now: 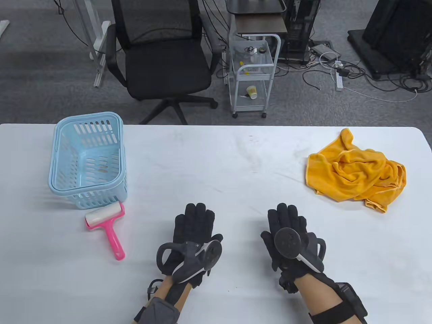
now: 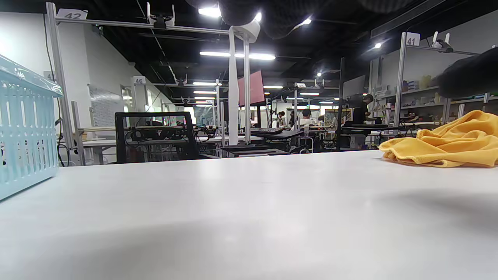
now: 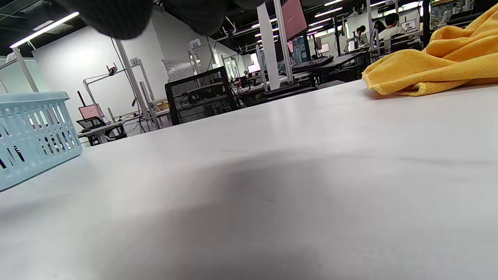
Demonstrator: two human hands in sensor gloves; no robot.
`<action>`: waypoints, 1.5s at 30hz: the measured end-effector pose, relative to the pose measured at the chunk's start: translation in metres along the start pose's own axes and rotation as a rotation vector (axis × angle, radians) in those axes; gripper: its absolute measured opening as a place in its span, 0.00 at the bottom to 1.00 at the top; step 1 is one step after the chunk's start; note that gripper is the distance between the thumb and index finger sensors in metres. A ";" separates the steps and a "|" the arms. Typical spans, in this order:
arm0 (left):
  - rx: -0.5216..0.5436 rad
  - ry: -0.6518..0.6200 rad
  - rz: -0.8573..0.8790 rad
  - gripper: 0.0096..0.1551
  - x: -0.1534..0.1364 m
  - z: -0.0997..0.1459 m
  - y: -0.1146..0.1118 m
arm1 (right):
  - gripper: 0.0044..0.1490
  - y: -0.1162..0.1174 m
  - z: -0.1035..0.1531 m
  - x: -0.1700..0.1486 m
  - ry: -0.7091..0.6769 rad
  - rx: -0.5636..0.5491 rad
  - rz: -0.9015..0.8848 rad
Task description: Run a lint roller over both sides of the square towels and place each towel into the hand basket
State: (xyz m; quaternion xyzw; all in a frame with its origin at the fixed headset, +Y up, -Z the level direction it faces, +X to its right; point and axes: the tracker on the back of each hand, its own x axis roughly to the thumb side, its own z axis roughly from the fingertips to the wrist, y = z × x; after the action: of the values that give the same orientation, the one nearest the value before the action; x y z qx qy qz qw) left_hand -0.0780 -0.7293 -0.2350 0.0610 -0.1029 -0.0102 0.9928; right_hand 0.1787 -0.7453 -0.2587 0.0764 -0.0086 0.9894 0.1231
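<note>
Nothing of the task is begun yet, it seems. The left hand (image 1: 194, 233) and the right hand (image 1: 287, 233) lie flat on the white counter (image 1: 219, 162), fingers straight and close together, holding nothing. The crumpled yellow terry towels (image 1: 356, 170) sit in a heap far to the right. The pink-handled lint roller (image 1: 106, 226) lies to the left, just beside the empty light blue slotted plastic basket (image 1: 87, 160). Probably the next move is to bring one towel to the middle, spread it flat, and take the roller.
</note>
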 end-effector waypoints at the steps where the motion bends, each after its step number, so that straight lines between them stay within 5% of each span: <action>1: 0.001 0.000 0.000 0.38 0.000 0.000 0.000 | 0.44 0.000 0.000 0.000 0.000 0.000 0.000; 32: -0.028 -0.044 0.026 0.39 0.005 -0.001 -0.001 | 0.45 0.011 -0.009 -0.007 0.063 0.063 0.022; 38: -0.024 -0.056 0.022 0.41 0.007 -0.001 0.000 | 0.47 -0.008 -0.040 -0.034 0.196 0.111 0.035; 45: -0.005 -0.051 0.044 0.41 0.004 0.001 0.004 | 0.48 -0.057 -0.097 -0.090 0.435 0.067 0.093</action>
State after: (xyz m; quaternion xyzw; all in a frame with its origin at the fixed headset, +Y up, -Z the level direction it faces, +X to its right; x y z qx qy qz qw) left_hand -0.0741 -0.7256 -0.2323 0.0558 -0.1293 0.0100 0.9900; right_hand 0.2646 -0.7088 -0.3684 -0.1354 0.0475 0.9869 0.0734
